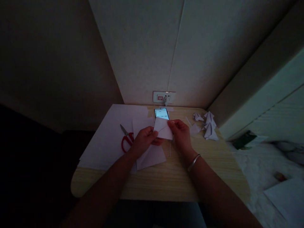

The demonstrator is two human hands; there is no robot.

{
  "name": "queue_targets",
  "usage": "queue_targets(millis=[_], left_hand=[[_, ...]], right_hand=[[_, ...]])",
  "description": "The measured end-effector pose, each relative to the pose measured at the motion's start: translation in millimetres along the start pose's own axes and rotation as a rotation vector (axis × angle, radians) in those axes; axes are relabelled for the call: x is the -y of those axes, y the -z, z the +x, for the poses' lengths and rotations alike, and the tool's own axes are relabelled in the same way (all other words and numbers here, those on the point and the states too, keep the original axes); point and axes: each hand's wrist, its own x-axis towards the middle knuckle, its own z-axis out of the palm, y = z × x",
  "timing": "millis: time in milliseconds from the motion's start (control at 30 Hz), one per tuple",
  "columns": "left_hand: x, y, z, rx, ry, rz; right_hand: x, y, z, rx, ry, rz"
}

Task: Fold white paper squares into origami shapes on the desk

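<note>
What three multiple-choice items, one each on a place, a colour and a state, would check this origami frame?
1. Where do the scissors lie?
A. On the white sheets left of the left hand
B. Beside the folded paper figures
C. On the phone

2. What colour are the scissor handles?
A. Blue
B. Red
C. Black

3. How is the small white paper held?
A. Flat on the table, untouched
B. By the right hand alone
C. Between both hands, above the table

Answers:
1 A, they rest on the white sheets beside the left hand.
2 B, the loops show red.
3 C, the left hand and the right hand each pinch a side, over the wooden table.
</note>
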Motion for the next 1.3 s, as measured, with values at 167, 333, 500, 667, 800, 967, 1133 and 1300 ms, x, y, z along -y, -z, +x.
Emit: queue_targets(millis=[167,333,500,667,800,967,1133,1300], left_hand=[[-5,-2.1,-4,-0.02,0.04,0.1],[-6,-1.4,-6,-0.013,-0.022,0.119],[-6,-0.5,-7,0.006,-0.011,0.107],[-4,0.0,-5,-0.068,-0.014,0.101],[-5,1.2,-2,-0.261,-0.095,-0.072],[-7,-0.9,-3,-0.287,-0.093,-0.168],[-8,-0.7,-2,-0.334,-0.103,-0.218],[-8,3.2,0,-0.348,-0.063,-0.158]], right_hand=[[0,-3,-2,-0.075,0.065,-0.073],[0,-2,-1,-0.06,0.066,-0.044],[1,-3,-2,0.032,0.019,0.02],[5,-7,-10,0.166,-0.015,0.0],[10,-8,-14,0.227,-0.017,-0.087],[12,-11,-16,0.306,-0.056,-0.099],[8,-11,-17,0.404,-0.081,-0.082],[5,-10,-15,0.351,-0.086,-0.054]])
